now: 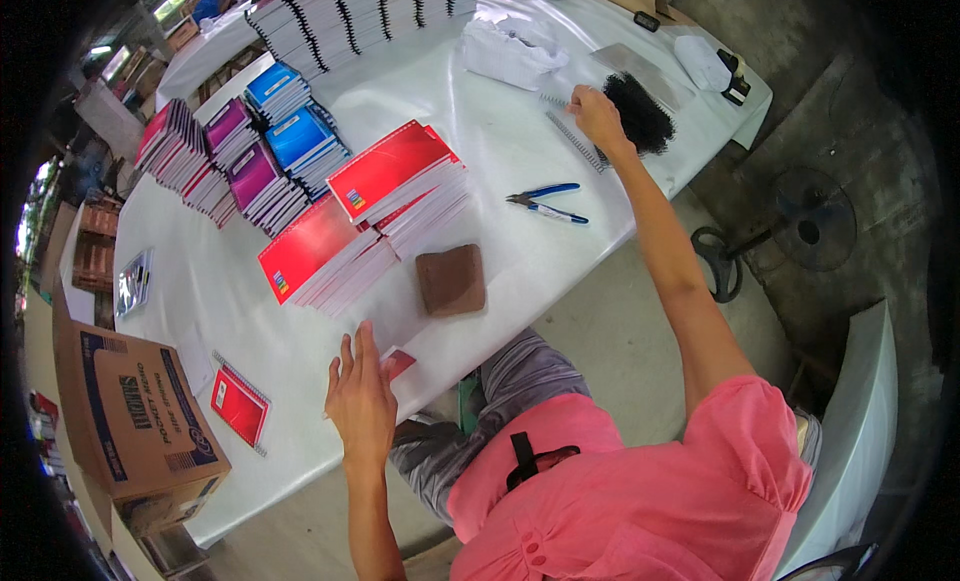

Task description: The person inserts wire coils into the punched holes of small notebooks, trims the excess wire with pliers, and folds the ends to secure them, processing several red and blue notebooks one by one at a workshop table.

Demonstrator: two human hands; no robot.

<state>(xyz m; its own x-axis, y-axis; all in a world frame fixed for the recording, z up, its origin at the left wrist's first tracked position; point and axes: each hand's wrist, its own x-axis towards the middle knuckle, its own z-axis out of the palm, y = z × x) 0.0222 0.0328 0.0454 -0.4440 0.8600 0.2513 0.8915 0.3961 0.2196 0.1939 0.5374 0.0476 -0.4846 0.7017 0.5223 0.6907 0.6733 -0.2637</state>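
Note:
My left hand [362, 401] lies with fingers stretched out over a small red-covered sheet or booklet [400, 363] at the table's near edge, hiding most of it. Farther off on the right, my right hand [602, 121] has its fingers curled together at the end of a thin wire spiral coil [553, 100]. A second wire spiral [578, 144] lies just below that hand. Beside it is a heap of black spiral coils [640, 113]. Blue-handled cutting pliers [548, 203] lie nearer, and a brown square pad [451, 280] rests between the hands.
Stacks of red notebooks [318, 243] stand mid-table, with purple [255, 171] and blue ones [303, 137] behind. Tall black-spiral stacks [350, 26] rise at the back. One finished-looking red spiral notebook [240, 406] lies by a cardboard box [150, 421]. A fan [812, 221] stands right.

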